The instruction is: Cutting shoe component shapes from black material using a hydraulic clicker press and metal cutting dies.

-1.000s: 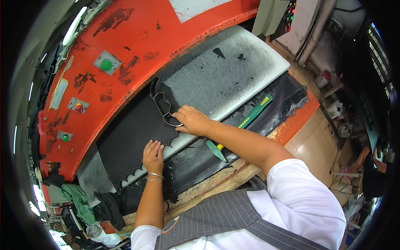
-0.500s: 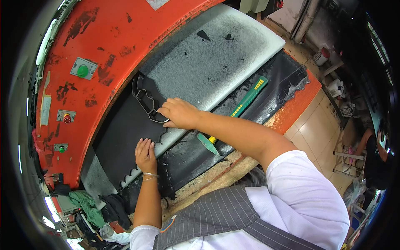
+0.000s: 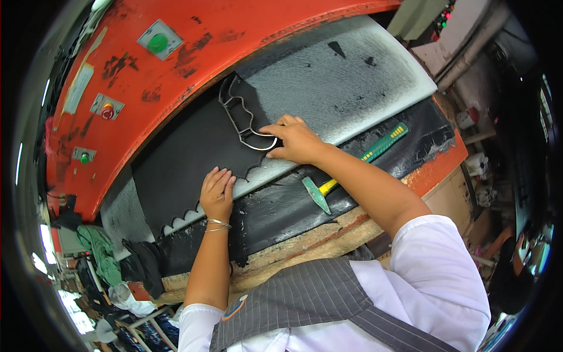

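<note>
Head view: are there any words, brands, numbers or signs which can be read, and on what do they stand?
No text can be read.
Pale label on the red machine: too blurred.
Button plates: no readable marks.
Hammer handle: yellow marks, too small.

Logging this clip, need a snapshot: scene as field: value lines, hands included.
Left hand: palm down on the black sheet, near its scalloped edge
Right hand: thumb and finger at near end of the metal frame
Metal frame: wavy-sided, resting on the black sheet
Black sheet: lying on the pale board
Hammer: on the dark ledge, handle partly behind right forearm
Machine: red, two green buttons, one red
</note>
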